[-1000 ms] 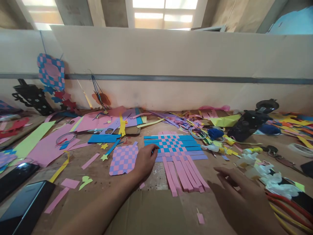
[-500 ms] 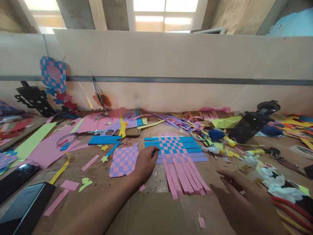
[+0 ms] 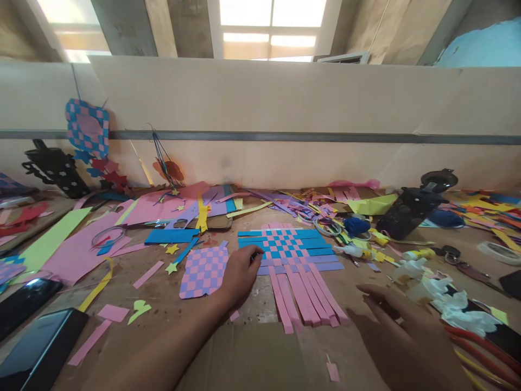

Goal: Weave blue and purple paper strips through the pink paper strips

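Observation:
A woven paper mat of pink and blue strips lies before me, with purple strips across its lower edge. Long loose pink strips fan from it toward me. My left hand is at the mat's left edge, its fingers curled and pinched together over the strip ends; the fingertips are partly hidden. Under its wrist side lies a finished pink and purple checkered piece. To the right of the loose strips, my right hand hovers apart from the mat, fingers loosely bent and apart, with nothing seen in them.
Glue bottles, a dark tumbler and red-handled scissors are on the right. Blue yarn and paper scraps lie behind the mat. Two dark phone-like objects, one a phone, are at left. A cardboard sheet lies in front.
The view has tilted and shifted slightly, so everything sits a little lower and further left. Both hands keep nearly the same pose and place beside the mat.

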Available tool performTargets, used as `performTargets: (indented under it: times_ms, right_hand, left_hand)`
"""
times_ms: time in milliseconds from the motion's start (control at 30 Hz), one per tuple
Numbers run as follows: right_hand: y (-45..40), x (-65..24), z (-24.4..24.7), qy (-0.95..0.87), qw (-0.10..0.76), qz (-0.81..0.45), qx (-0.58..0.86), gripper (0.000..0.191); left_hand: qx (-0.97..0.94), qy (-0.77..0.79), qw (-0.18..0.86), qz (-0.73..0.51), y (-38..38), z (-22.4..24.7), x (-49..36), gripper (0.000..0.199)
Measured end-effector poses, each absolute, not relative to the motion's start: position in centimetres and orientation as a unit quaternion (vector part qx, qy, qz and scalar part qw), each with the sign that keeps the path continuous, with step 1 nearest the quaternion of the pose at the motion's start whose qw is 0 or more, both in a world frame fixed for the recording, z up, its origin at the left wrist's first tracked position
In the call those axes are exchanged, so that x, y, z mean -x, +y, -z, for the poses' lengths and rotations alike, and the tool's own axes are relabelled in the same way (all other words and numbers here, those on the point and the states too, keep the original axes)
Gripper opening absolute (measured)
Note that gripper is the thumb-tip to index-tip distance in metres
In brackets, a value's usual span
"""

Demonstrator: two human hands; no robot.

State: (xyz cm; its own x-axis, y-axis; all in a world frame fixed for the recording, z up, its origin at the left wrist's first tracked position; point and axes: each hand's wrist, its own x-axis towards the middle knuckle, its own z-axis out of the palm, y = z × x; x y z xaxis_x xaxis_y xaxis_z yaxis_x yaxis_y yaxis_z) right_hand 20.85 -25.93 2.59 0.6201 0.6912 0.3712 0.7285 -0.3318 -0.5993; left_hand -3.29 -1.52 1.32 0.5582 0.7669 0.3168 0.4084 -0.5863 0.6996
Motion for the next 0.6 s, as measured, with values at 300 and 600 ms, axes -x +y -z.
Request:
performTargets:
  times_ms: [300,600]
  right_hand:
    - [-25.83,-20.34,-3.18,-0.405,0.379,-0.016,0.832,0.035]
    - [-25.87,-20.66,-2.94,-0.414,0.402,-0.014,0.817,0.034]
  left_hand:
    - [-0.832,0.350,0.295,-0.314,-1.56,-1.62,3.30,0.021]
    - [-0.833,0.352,0.295,-0.309,-1.46,-1.45,3.28,0.022]
